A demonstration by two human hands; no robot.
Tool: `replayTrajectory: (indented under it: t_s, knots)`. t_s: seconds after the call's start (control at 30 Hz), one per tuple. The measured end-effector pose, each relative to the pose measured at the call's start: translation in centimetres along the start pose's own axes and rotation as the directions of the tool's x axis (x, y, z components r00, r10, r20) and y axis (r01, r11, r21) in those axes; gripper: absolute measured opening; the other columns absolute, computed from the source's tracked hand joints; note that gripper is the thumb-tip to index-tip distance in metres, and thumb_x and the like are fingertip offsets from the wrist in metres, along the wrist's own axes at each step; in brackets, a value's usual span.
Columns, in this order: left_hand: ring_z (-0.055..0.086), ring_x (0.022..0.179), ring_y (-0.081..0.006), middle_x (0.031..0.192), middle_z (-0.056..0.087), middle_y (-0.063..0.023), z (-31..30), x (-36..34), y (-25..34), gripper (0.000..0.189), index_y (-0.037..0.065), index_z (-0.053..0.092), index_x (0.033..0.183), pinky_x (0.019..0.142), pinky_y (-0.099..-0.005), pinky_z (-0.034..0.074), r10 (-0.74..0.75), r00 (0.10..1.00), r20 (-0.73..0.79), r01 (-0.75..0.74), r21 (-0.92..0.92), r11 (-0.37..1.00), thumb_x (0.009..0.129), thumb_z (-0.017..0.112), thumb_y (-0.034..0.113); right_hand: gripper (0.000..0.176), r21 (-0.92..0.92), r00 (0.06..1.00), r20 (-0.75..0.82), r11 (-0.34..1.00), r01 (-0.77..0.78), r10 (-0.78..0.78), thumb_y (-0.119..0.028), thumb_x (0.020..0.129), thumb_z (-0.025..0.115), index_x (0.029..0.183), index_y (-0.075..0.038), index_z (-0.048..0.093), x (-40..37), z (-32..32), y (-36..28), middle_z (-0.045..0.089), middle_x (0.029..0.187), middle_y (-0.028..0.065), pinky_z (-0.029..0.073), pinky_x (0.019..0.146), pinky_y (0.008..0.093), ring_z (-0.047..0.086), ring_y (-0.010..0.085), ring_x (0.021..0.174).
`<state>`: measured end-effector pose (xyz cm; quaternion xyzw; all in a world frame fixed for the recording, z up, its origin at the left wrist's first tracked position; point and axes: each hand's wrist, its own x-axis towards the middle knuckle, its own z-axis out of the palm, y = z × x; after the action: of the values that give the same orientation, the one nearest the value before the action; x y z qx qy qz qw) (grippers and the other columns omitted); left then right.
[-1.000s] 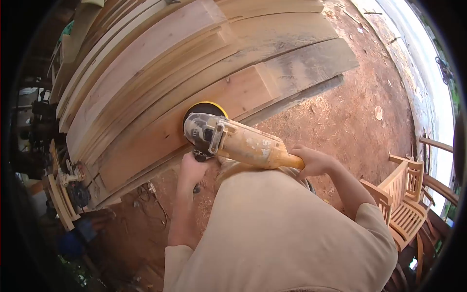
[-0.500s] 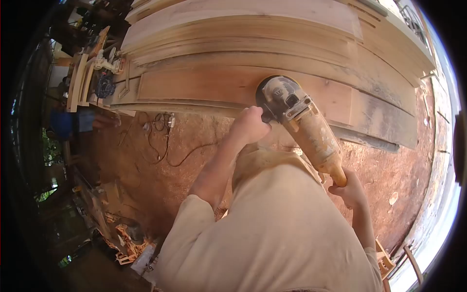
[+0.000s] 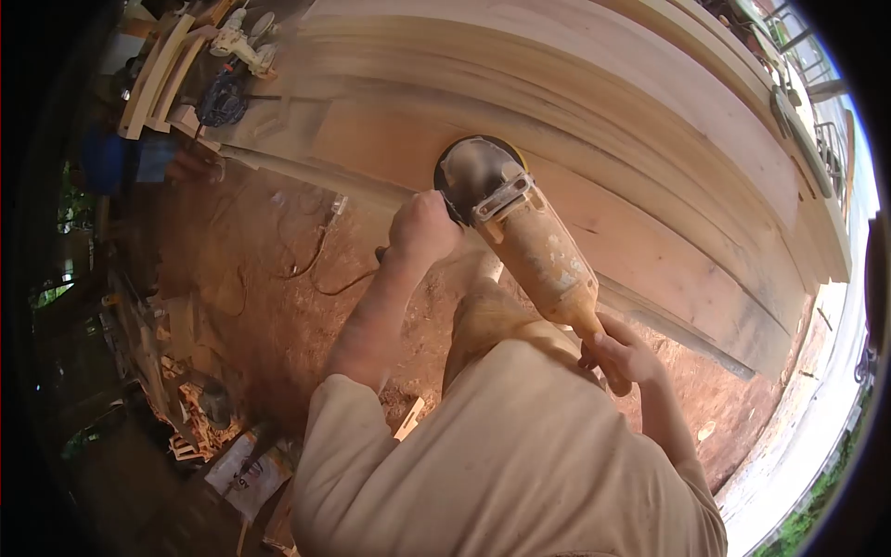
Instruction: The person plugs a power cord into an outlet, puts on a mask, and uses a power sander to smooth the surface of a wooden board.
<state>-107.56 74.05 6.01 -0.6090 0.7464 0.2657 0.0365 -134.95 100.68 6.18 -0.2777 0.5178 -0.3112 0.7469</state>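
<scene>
Sander (image 3: 538,246) hiding most of its disc (image 3: 444,172), left hand (image 3: 427,226) mostly covering side handle (image 3: 380,252)

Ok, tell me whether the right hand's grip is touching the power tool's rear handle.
Touching. The head view shows the right hand's grip wrapped around the rear handle of the power tool, with no gap showing.

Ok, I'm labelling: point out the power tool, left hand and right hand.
Power tool (image 3: 541,255): head view, on its housing.
Left hand (image 3: 425,225): head view, back of hand.
Right hand (image 3: 628,352): head view, middle of hand.
</scene>
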Motion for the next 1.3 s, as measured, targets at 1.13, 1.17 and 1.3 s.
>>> replayTrajectory:
  t_s: [1.13,1.17,1.3]
  knots:
    - [0.069,0.098,-0.0417,0.098,0.071,-0.0254,-6.9,11.3,-10.9,0.028,0.003,0.075,0.098,0.080,-0.0470,0.055,0.096,0.993,0.070,-0.113,0.317,0.942,0.084,0.071,0.026,0.065,-0.208,0.995,-0.092,0.976,-0.065,0.047,-0.057,0.101,0.052,0.134,-0.001,0.054,10.6,8.4,-6.9,0.063,0.106,0.0128,0.052,0.082,0.0369,0.063,0.0234,0.091]
    - [0.068,0.098,-0.0423,0.098,0.071,-0.0256,-6.1,10.6,-9.6,0.028,0.002,0.075,0.098,0.081,-0.0473,0.055,0.127,0.988,0.082,-0.149,0.363,0.920,0.085,0.070,0.027,0.065,-0.184,0.992,-0.105,0.979,-0.088,0.069,-0.056,0.101,0.052,0.135,-0.001,0.054,8.8,7.9,-6.8,0.063,0.108,0.0127,0.053,0.082,0.0372,0.063,0.0226,0.091]
    - [0.071,0.097,-0.0381,0.100,0.073,-0.0215,-2.9,9.3,-5.5,0.033,0.004,0.074,0.105,0.083,-0.0438,0.055,0.105,0.987,0.125,-0.143,0.349,0.926,0.082,0.076,0.028,0.063,-0.106,0.975,-0.156,0.978,-0.178,0.160,-0.054,0.101,0.055,0.137,-0.003,0.053,4.0,6.2,-3.9,0.063,0.109,0.0120,0.054,0.082,0.0374,0.064,0.0200,0.090]
